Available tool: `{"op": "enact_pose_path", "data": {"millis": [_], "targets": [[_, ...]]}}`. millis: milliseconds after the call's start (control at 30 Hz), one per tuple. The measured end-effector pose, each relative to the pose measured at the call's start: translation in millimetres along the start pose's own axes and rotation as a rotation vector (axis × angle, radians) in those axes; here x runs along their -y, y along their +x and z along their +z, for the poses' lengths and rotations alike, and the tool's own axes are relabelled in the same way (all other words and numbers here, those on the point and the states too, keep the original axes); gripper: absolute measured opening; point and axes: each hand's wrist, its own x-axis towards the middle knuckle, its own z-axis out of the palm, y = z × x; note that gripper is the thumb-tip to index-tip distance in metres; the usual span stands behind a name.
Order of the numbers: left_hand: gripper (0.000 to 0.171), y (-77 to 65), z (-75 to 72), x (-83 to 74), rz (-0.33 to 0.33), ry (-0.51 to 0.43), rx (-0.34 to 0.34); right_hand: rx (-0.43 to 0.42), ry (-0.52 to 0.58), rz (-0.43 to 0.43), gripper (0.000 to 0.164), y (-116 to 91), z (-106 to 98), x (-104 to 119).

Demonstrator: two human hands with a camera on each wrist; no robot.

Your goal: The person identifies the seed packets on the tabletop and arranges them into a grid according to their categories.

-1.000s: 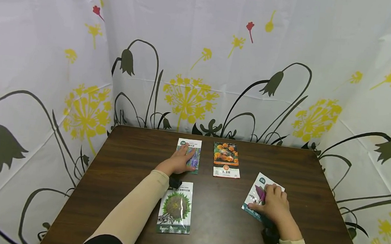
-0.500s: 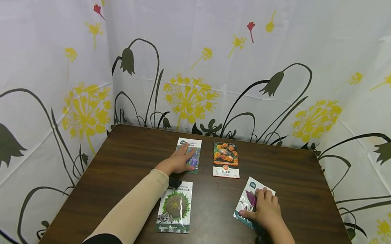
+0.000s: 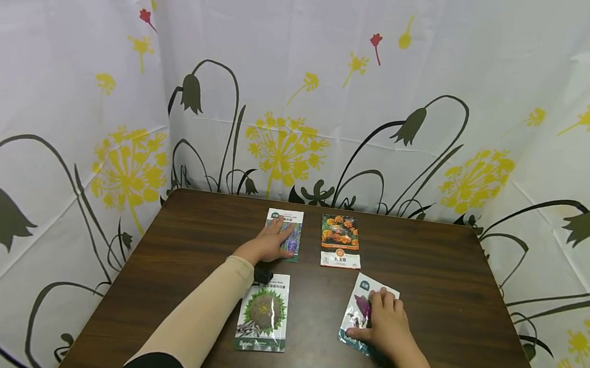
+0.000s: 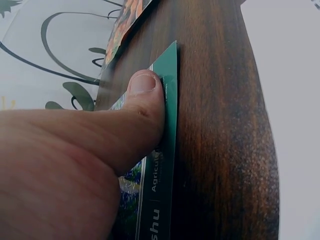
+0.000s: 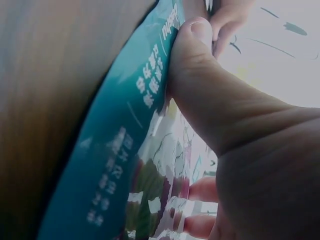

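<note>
My left hand (image 3: 271, 243) rests flat with fingers spread on a seed packet (image 3: 296, 240) with purple flowers, near the table's far side. In the left wrist view, the left thumb (image 4: 144, 95) lies across that packet's green bottom strip (image 4: 167, 85). My right hand (image 3: 387, 325) grips another seed packet (image 3: 359, 299), white with a purple picture and a teal bottom, thumb and bent fingers spread across its face. This packet is tilted on the table at front right; in the right wrist view its surface (image 5: 122, 125) looks buckled between thumb and fingers.
An orange-flower seed packet (image 3: 341, 241) lies right of the purple-flower one. Nearer the front, a sunflower seed packet (image 3: 263, 314) lies beside the left forearm. The dark wooden table (image 3: 440, 259) ends at a flower-printed white curtain (image 3: 306, 46).
My right hand has slid its seed packet left and slightly toward the front, and the packet has turned a little more upright. The left hand stays in place on the purple-flower packet.
</note>
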Motion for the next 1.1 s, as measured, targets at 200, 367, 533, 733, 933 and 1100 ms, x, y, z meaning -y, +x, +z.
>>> {"op": "enact_pose_path", "data": {"millis": [200, 367, 533, 733, 933, 1100], "targets": [[0.095, -0.3, 0.4, 0.8, -0.004, 0.029, 0.0, 0.013, 0.007, -0.02, 0.117, -2, 7, 12], [0.095, 0.5, -2.9, -2.6, -0.026, 0.032, 0.015, 0.025, -0.007, -0.067, 0.116, 0, 9, 24], [0.096, -0.8, -3.7, -6.5, -0.043, 0.041, 0.009, 0.046, -0.026, -0.119, 0.122, 6, 17, 33], [0.094, -4.0, -6.0, -7.9, -0.041, 0.055, 0.0, 0.052, -0.036, -0.214, 0.122, 11, 22, 45], [0.094, -5.0, -8.2, -13.1, -0.041, 0.077, 0.002, 0.044, -0.03, -0.28, 0.117, 15, 19, 51], [0.094, -2.8, -7.1, -15.9, -0.062, 0.087, -0.038, 0.047, 0.004, -0.297, 0.114, 17, 20, 52]]}}
